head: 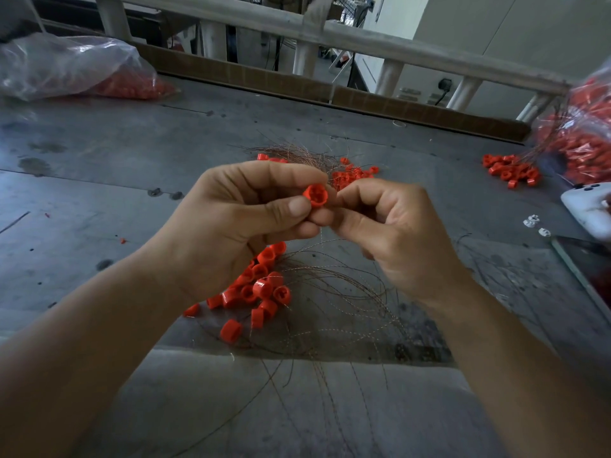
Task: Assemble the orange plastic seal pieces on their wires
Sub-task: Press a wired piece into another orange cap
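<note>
1 orange cap is pinched in the left hand, hollow outward, so the wire nipped beside it by the right hand can be threaded

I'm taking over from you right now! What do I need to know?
Left hand pinches one orange cap.
Right hand pinches at the cap's side, seemingly on a thin wire hanging below.
A pile of caps with wires lies on the table under the hands; more caps lie beyond.
Left: finish this cap, then the rest.
</note>
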Available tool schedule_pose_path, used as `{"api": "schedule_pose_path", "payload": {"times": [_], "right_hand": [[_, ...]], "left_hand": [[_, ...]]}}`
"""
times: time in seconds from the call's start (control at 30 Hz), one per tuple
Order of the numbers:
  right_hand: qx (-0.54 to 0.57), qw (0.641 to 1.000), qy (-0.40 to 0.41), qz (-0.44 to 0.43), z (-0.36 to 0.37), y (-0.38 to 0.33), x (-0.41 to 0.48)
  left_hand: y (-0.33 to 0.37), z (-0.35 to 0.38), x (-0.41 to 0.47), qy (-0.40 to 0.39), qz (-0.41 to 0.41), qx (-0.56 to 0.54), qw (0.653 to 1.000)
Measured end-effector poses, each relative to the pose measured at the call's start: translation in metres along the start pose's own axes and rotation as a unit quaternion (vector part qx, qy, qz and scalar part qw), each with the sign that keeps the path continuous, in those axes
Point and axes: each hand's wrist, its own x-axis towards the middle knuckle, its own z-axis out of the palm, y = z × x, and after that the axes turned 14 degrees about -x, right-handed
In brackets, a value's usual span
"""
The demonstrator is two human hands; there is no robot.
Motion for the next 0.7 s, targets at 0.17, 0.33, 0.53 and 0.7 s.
{"api": "schedule_pose_path", "payload": {"times": [0.17,0.33,0.53,0.7], "right_hand": [[0.02,1.0,-0.02,0.01,-0.004,0.003,0.003],[-0.102,0.981,0.124,0.111,-0.028,0.035,0.016],[-0.306,0.93,0.115,0.167,-0.032,0.067,0.023],[-0.385,0.902,0.054,0.188,-0.031,0.082,0.029]], "left_hand": [[-0.002,-0.001,0.001,0.008,-0.022,-0.039,0.999],[-0.004,-0.003,0.003,0.049,-0.029,-0.049,0.997],[-0.003,-0.002,0.002,0.067,-0.025,-0.037,0.997],[-0.003,-0.003,0.002,0.067,-0.026,-0.032,0.997]]}}
